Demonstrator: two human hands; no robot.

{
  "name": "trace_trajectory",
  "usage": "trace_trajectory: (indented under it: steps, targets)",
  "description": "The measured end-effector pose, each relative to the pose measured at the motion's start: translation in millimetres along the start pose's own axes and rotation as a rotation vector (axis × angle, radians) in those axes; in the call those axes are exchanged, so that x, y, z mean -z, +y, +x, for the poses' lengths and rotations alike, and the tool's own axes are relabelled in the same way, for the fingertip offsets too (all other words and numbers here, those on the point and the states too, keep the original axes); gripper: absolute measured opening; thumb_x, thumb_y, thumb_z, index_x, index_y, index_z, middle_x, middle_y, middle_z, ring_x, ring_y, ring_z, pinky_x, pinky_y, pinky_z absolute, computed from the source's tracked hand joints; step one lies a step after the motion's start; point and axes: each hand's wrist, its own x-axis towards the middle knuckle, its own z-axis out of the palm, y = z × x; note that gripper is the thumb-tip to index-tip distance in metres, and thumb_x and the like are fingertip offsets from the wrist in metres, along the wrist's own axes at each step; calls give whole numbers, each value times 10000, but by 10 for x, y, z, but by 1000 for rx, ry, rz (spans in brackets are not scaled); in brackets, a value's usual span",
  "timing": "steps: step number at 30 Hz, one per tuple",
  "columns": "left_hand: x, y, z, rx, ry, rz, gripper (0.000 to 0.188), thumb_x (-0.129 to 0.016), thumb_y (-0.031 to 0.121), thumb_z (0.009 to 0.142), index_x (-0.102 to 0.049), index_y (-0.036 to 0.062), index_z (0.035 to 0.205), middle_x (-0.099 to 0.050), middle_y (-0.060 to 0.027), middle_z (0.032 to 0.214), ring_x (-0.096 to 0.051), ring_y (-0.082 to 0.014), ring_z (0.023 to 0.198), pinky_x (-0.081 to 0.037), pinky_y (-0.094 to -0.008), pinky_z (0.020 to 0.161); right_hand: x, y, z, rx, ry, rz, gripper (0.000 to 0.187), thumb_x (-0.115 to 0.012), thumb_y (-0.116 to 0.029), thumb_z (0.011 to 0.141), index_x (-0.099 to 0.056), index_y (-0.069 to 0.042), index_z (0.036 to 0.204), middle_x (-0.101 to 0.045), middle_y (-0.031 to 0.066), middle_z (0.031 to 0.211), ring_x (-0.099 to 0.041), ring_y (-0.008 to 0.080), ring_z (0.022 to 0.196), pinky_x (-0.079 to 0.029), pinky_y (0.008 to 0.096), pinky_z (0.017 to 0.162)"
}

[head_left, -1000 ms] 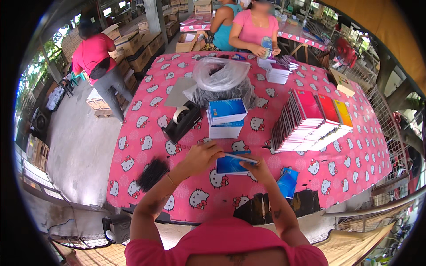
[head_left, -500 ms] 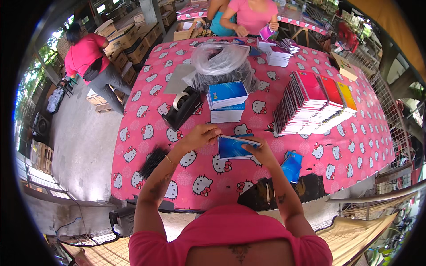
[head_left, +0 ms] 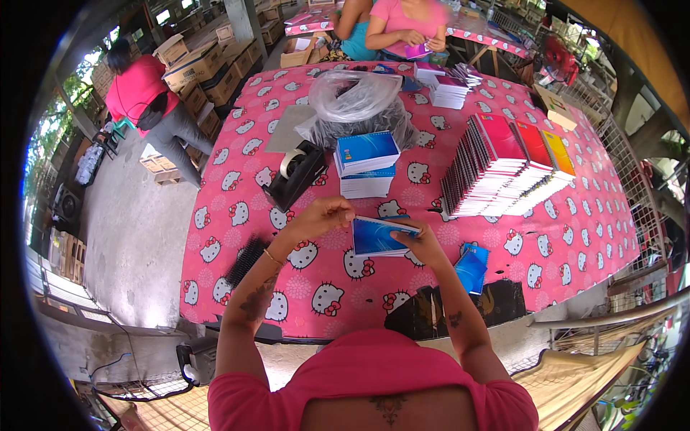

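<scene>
A blue-covered notepad (head_left: 377, 237) is tilted up over the table in front of me. My right hand (head_left: 417, 243) grips its right end, thumb on the cover. At its upper left corner is my left hand (head_left: 329, 215), fingers pinched together; whatever they hold is too small to make out. Just beyond stands a stack of blue notepads (head_left: 366, 154). More blue notepads (head_left: 471, 269) lie to the right of my right forearm. A bundle of thin black coils (head_left: 248, 261) rests left of my left forearm.
A black tape dispenser (head_left: 295, 174) and a clear plastic bag (head_left: 356, 100) of dark contents stand farther back. Rows of spiral notebooks (head_left: 496, 169) fill the right side. Across the table a person (head_left: 406, 29) handles a purple notepad. Another person (head_left: 144, 100) stands by cartons (head_left: 194, 68).
My left wrist has turned a little and its fingers have shifted slightly at the notepad's corner. Across the table, the person has lowered the purple notepad and brought both hands to it.
</scene>
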Motion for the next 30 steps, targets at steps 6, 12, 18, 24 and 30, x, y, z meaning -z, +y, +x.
trace_trajectory:
  steps: [6, 12, 18, 24, 30]
  targets:
    - [24, -31, 17, 100, 15, 4, 196, -568, 207, 1019, -648, 32, 1056, -628, -2, 851, -606, -86, 765, -492, -252, 700, -4, 14, 5, 16, 2, 16, 300, -658, -99, 927, -664, -9, 1213, -710, 58, 1043, -610, 105, 944, -480, 271, 840]
    - [-77, 171, -19, -161, 99, 311, 167, -568, 187, 1014, -646, 39, 1028, -633, -7, 818, -603, -87, 738, -480, -268, 648, 30, 69, -8, -4, -8, 23, 302, -663, -85, 930, -660, -1, 1220, -702, 31, 1067, -592, 89, 981, -469, 263, 878]
    - [-125, 250, -14, 22, 173, 365, 192, -649, 207, 965, -649, 17, 936, -619, -10, 752, -555, -104, 662, -420, -266, 567, -5, 13, -19, 14, 23, -1, 297, -660, -102, 934, -661, -5, 1214, -705, 46, 1024, -605, 94, 929, -482, 267, 827]
    - [-93, 195, -119, -68, 68, 257, 374, -549, 350, 1016, -606, 23, 845, -514, -4, 597, -446, -95, 493, -334, -258, 456, -43, -3, -5, 44, 10, -13, 278, -655, -97, 934, -674, -13, 1198, -712, 60, 1043, -621, 108, 936, -490, 272, 842]
    - [-89, 246, -233, 459, -53, -395, 514, -470, 483, 1025, -573, 31, 802, -424, 16, 521, -419, -108, 420, -312, -271, 392, -24, 1, -48, 32, 10, -64, 268, -654, -88, 930, -681, -12, 1185, -713, 62, 1050, -624, 111, 940, -488, 274, 845]
